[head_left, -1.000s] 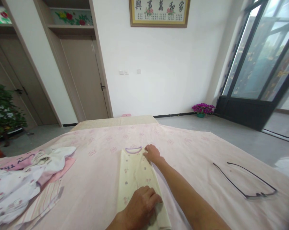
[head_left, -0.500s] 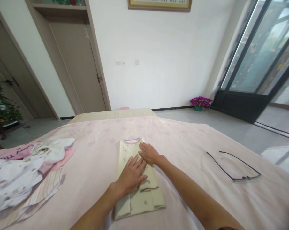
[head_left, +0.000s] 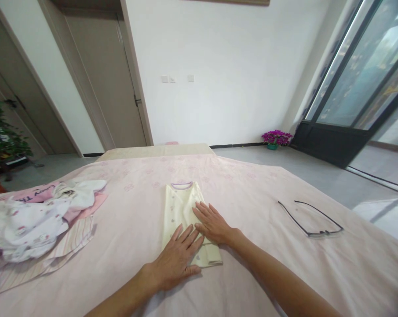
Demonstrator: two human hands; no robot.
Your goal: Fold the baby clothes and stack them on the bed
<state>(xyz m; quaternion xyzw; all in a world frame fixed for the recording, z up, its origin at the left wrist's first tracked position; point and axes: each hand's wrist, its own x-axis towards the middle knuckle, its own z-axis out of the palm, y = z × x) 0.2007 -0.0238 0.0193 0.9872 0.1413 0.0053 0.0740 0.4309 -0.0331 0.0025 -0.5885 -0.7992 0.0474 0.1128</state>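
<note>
A pale yellow child's top point(head_left: 182, 207) with a purple-trimmed neckline lies folded into a narrow strip, collar pointing away from me. My left hand point(head_left: 179, 255) rests flat over its lower left part, fingers stretched out, covering some of the hem. On the right side of the garment, my right hand point(head_left: 213, 223) lies palm down with its fingers extended; its fingertips sit close to those of my left hand. Neither hand grips the cloth. A folded-in piece of fabric shows at the lower right edge.
Heaped clothes point(head_left: 37, 220) in white, pink and stripes lie at the left of the pink bedspread point(head_left: 129, 273). Black-framed glasses point(head_left: 324, 232) lie open on the right. Beyond the bed's far edge are a wall, a door point(head_left: 106, 79) and purple flowers point(head_left: 276, 137).
Both hands have slid toward me down the top, my left hand nearing the hem. The garment's upper part now shows more. The camera has tilted slightly down.
</note>
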